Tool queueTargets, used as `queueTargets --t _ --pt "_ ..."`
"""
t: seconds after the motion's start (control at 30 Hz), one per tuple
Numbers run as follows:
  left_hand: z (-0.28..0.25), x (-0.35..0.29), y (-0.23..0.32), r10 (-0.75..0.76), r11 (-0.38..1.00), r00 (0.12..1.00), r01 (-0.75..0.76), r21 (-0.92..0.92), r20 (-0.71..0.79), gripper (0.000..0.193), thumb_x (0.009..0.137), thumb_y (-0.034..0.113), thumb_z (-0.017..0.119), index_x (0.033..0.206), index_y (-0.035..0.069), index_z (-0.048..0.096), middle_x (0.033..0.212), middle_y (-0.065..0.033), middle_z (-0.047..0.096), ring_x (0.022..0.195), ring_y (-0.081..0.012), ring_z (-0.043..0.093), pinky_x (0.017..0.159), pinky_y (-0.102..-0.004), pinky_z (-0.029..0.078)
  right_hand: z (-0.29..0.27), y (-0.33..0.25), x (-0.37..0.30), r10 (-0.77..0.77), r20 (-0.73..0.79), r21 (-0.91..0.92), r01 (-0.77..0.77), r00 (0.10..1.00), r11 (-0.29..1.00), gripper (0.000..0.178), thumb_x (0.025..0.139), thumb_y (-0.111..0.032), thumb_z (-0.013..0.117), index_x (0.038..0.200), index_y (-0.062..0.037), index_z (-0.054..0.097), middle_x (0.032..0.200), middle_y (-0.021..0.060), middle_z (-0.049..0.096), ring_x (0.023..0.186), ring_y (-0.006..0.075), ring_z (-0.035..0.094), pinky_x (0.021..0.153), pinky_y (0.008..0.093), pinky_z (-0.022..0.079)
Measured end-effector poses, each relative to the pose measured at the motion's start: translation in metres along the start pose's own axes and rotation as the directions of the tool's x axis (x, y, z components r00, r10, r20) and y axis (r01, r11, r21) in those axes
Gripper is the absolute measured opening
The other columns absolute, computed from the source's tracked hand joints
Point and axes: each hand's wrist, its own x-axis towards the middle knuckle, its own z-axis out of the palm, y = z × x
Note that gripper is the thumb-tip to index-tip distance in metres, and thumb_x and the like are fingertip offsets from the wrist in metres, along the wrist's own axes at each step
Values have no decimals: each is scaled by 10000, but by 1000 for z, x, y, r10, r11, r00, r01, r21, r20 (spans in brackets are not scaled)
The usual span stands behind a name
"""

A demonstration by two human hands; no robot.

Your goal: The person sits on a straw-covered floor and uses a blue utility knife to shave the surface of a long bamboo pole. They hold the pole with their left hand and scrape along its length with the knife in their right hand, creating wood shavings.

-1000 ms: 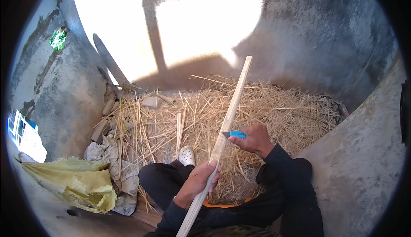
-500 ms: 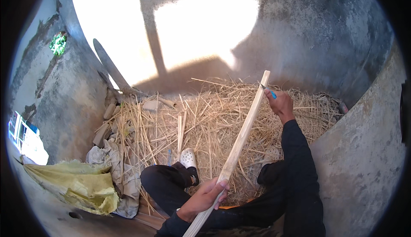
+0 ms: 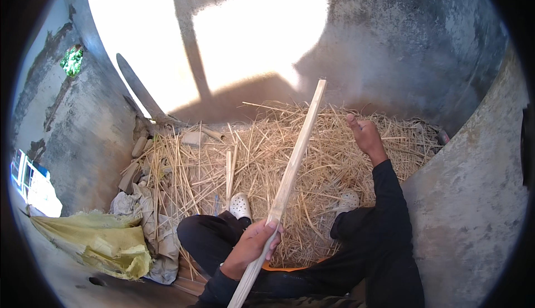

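Observation:
My left hand (image 3: 256,245) is closed around a long, pale wooden strip (image 3: 295,160), which looks like split bamboo. It slants up and away from me, its far end higher and further right, while its near end runs out of the lower edge. My right hand (image 3: 368,137) is off to the right of the strip, curled into a fist and apart from it. Half a second ago a small blue-handled knife showed in this hand; now the fist hides it.
Straw-like shavings (image 3: 312,196) cover the floor around my light perforated clogs (image 3: 240,206). Concrete walls (image 3: 468,219) stand close on the right and ahead. A torn yellow sheet (image 3: 100,241) and pale sacking (image 3: 161,252) lie at left; another split piece (image 3: 229,171) stands among the shavings.
My right hand has come away from the strip, where its blade was touching near the far end. The strip has shifted left and tilts a little more upright. The left hand still grips it.

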Motion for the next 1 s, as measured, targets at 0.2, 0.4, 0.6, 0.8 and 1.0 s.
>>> queueTargets --t 0.2,0.4,0.6,0.8,1.0 --pt "-9 -5 10 71 995 997 -70 65 -26 333 1023 374 428 984 54 512 638 12 462 460 -53 427 441 -172 374 37 -108 -82 -572 117 -51 580 812 813 769 827 -779 433 515 -91 575 419 73 449 389 238 505 432 396 385" --pt "1 -20 5 27 985 998 -35 167 49 322 1035 360 399 985 60 505 676 11 464 486 -41 444 449 -169 395 21 -70 -36 -267 32 -126 268 963 955 698 840 -720 481 563 -91 605 485 108 528 457 293 558 464 406 418" --pt "-3 -25 12 77 949 997 -71 308 -5 310 1035 338 399 971 47 486 668 6 469 471 -48 436 444 -175 390 43 -92 -63 -534 36 -32 535 845 844 720 773 -762 525 514 -90 537 464 89 498 430 288 539 449 404 406" --pt "0 -25 18 55 942 998 -57 331 14 301 1040 342 384 1002 56 471 680 17 462 471 -45 439 445 -182 390 41 -79 -32 -560 -156 -110 549 814 828 677 760 -753 565 518 -121 557 439 63 482 403 249 524 411 378 394" --pt "7 -25 11 9 957 998 -25 288 56 297 1044 332 372 997 53 462 688 13 458 474 -45 425 452 -180 384 26 -47 -3 -397 -217 -162 369 892 915 712 806 -749 501 527 -96 555 451 99 494 422 293 522 438 424 397"
